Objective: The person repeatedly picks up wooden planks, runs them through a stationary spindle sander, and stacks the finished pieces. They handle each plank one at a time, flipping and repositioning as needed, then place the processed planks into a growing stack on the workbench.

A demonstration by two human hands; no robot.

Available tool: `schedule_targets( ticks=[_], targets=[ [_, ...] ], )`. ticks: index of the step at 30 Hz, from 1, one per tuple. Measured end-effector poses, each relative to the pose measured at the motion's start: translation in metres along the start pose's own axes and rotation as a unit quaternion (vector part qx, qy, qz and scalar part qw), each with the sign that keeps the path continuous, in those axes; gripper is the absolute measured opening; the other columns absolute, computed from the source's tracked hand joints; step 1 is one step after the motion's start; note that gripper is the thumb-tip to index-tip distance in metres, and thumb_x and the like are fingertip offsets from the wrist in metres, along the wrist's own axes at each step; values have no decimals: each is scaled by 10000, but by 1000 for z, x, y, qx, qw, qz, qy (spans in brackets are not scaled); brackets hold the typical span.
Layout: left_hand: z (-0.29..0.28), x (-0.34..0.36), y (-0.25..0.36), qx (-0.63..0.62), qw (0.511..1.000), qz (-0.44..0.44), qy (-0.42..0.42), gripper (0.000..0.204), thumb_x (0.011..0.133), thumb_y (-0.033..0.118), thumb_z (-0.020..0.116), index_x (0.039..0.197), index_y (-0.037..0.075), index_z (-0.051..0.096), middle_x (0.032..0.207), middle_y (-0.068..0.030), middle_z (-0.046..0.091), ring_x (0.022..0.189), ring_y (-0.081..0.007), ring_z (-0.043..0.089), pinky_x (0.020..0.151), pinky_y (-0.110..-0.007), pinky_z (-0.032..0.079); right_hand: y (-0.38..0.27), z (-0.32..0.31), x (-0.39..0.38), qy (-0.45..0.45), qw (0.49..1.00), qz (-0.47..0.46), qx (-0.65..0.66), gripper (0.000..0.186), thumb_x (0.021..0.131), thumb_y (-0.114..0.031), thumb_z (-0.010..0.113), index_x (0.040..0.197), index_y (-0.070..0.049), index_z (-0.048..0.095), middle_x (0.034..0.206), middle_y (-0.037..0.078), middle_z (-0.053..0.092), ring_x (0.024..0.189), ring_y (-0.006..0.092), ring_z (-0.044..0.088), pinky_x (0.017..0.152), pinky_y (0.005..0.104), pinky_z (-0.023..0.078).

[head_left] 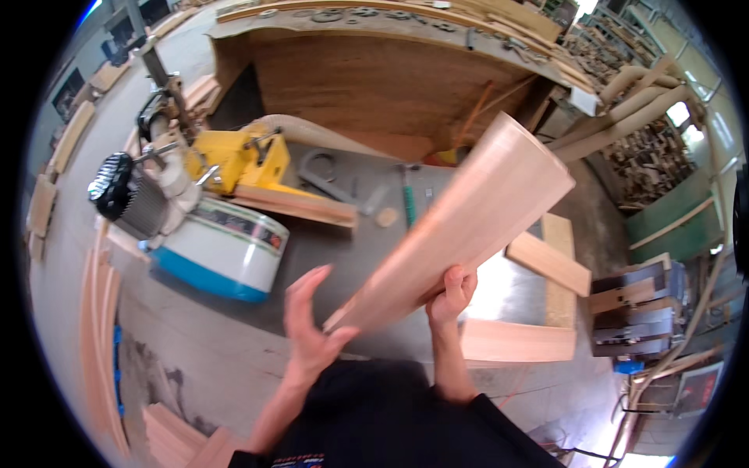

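Note:
A wide, pale wooden board [468, 222] is held up at a slant over the grey machine table [312, 269]. Its far end rises to the upper right, and the lower end points toward my left hand. Gripping the board's near edge is my right hand [451, 296], its thumb showing on the face and its other fingers partly hidden. My left hand [310, 324] is open at the lower end, fingers and thumb spread. Whether the left thumb touches the wood I cannot tell.
A machine with a black motor [129, 199], a white and blue housing [222, 253] and a yellow guard [234, 160] stands on the left. Boards [519, 341] lie on the table's right side. Behind is a wooden bench [335, 78]; a wood rack [636, 308] stands right.

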State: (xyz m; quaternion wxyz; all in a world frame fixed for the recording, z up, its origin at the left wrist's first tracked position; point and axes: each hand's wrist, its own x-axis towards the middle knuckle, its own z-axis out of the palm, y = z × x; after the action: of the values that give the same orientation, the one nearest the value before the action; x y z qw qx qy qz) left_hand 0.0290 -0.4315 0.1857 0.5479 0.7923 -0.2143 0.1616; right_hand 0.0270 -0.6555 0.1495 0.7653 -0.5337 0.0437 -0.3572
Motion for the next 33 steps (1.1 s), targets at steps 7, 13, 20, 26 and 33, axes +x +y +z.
schedule_targets(
  ticks=[7,13,20,26,33],
  targets=[
    [-8,0,-81,-496,819,-184,222,619,884,656,645,1105,83,571,907,-27,612,824,-136,614,709,-313,527,-62,122,-25,-437,843,-40,-312,448,929,-379,681,1188,-19,613,1036,139,707,987,258,685,866,380,523],
    [-80,-20,-111,-589,720,-210,300,584,913,709,540,957,128,576,763,-20,560,672,-179,586,622,-323,523,-56,44,-35,-395,857,157,-291,283,946,-227,575,1047,20,668,977,119,712,933,237,675,846,345,508],
    [-113,-35,-116,-562,689,-230,396,627,911,767,464,908,146,553,722,0,546,642,-158,573,604,-300,502,-25,0,-60,-448,796,314,-257,447,945,-401,593,1113,7,667,876,47,648,705,106,600,661,250,458],
    [-124,-63,-146,-633,673,-160,347,455,937,604,587,977,151,571,832,8,563,764,-151,570,715,-327,512,-25,30,-64,-435,801,347,-221,545,903,-483,667,1196,-24,655,889,34,665,786,106,613,692,271,466],
    [-121,-63,-142,-674,650,-162,310,504,911,602,645,935,99,608,822,-16,637,714,-154,608,646,-302,536,-24,15,-62,-447,819,347,-92,541,872,-355,795,1248,-5,626,1232,71,623,1100,165,618,973,322,496]
  ],
)
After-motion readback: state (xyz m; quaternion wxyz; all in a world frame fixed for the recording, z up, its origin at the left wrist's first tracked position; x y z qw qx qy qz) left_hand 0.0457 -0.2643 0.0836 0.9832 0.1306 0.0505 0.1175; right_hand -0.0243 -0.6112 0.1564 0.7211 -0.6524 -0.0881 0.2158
